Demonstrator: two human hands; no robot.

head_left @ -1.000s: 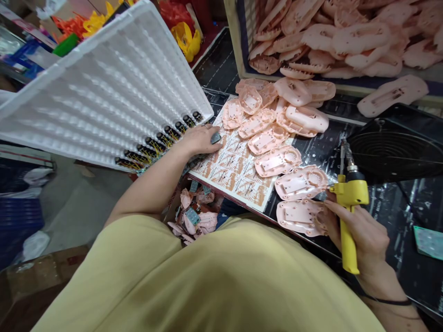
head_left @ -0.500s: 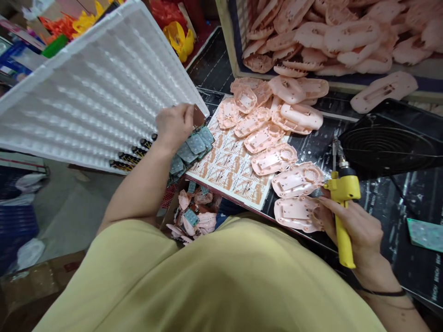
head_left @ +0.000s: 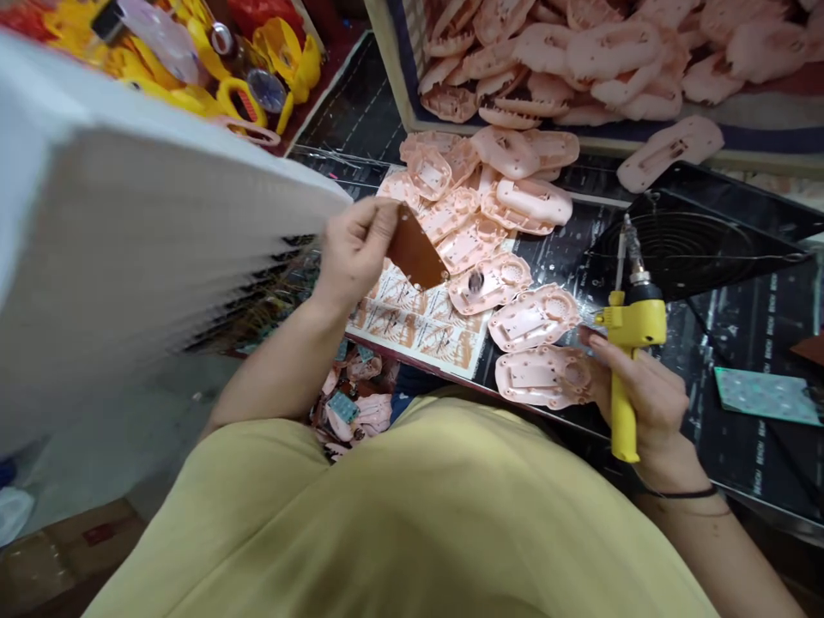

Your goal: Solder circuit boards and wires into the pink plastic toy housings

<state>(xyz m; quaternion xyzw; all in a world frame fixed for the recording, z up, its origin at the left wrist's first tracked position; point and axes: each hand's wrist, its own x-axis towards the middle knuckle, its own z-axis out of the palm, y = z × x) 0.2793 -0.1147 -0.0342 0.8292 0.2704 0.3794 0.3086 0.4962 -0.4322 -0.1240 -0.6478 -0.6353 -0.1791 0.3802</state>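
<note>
My left hand (head_left: 353,251) pinches a small brown circuit board (head_left: 414,250) and holds it above a printed sheet (head_left: 418,330) on the dark table. My right hand (head_left: 644,395) is wrapped round the yellow handle of a soldering iron (head_left: 627,343), tip pointing up and away. Just left of that hand lie pink plastic shells (head_left: 534,319), open sides up, in a loose row. More pink shells (head_left: 489,184) are heaped further back on the sheet.
A white foam tray (head_left: 129,232) with dark parts along its lower edge fills the left, blurred. A box of pink shells (head_left: 579,60) stands at the back. A black fan grille (head_left: 695,249) sits right, a green board (head_left: 766,395) beside it. Yellow parts (head_left: 270,60) at top left.
My left hand has lifted the brown board from the tray's edge and carried it right, over the printed sheet. The view has swung, so the foam tray looks nearer and blurred. My right hand stays put.
</note>
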